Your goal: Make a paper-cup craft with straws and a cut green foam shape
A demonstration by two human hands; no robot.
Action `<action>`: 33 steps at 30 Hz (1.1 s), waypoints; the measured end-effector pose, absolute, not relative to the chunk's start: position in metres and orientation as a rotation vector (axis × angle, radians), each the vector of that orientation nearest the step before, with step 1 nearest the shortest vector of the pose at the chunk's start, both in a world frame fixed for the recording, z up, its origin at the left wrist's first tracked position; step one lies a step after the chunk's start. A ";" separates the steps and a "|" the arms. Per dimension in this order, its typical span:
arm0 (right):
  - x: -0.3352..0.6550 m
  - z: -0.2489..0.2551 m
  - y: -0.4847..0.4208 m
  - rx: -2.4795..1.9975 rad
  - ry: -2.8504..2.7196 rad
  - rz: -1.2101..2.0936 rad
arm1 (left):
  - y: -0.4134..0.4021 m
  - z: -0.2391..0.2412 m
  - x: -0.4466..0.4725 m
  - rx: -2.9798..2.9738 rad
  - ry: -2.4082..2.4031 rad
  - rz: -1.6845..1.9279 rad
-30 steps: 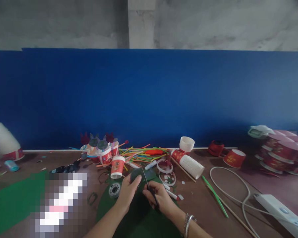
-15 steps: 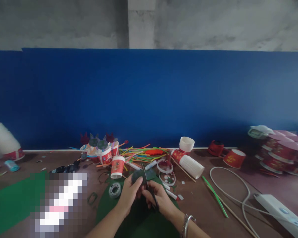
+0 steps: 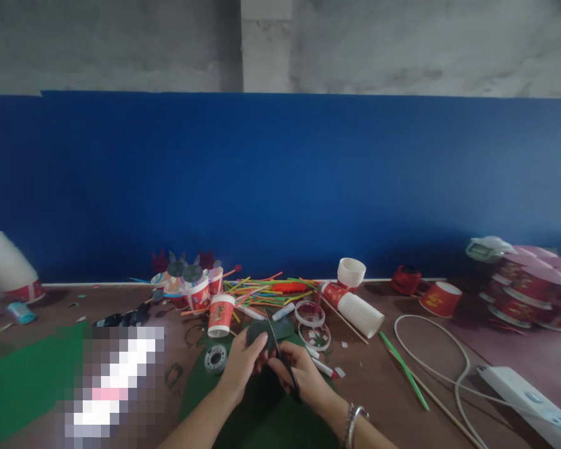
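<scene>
- Left hand (image 3: 242, 362): closed in a pinch, thumb on top, on a small dark green piece (image 3: 254, 331). The fingers below the piece are partly hidden.
- Right hand (image 3: 298, 369): closed around the handle of the black scissors (image 3: 290, 375). A metal bracelet (image 3: 354, 425) sits at this wrist.
- Scissors: blades directed toward the far side, alongside the right edge of the held piece. Whether the blades are parted, or touch the piece, cannot be determined.
- Dark green piece: located between the two hands, at the far end of the left thumb, above the large green sheet (image 3: 257, 424) on the brown table (image 3: 364, 386).
- Left of the hands: a tape roll (image 3: 215, 358) lies just beside the left hand. Farther back, an inverted red paper cup (image 3: 221, 317) stands near a group of decorated cups.
- Far side of the hands: a pile of coloured strips (image 3: 257, 290) and a white tube (image 3: 283, 312).
- Right of the hands: two clear rings (image 3: 315, 337), one partly overlapping the other, and a red-tipped marker (image 3: 325, 367). Farther back, a stack of paper cups (image 3: 361, 313) lies on its side.
- Far right: a white power strip (image 3: 526, 396) at the near side, and a pile of red cups with pink tops (image 3: 535, 280) beyond it.
</scene>
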State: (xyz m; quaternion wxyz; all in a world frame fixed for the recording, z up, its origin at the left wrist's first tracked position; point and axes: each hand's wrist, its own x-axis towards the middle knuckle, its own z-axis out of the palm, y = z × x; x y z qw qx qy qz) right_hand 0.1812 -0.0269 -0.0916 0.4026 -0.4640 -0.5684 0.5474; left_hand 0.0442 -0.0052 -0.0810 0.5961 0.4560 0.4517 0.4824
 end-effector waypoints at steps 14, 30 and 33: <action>0.180 -0.093 -0.028 -1.118 -1.401 1.422 | -0.006 -0.084 0.046 1.049 1.050 1.130; 0.182 -0.091 -0.027 -1.195 -1.435 1.384 | -0.003 -0.084 0.043 1.061 1.090 1.148; 0.182 -0.093 -0.026 -1.207 -1.441 1.379 | -0.004 -0.085 0.043 1.032 1.105 1.156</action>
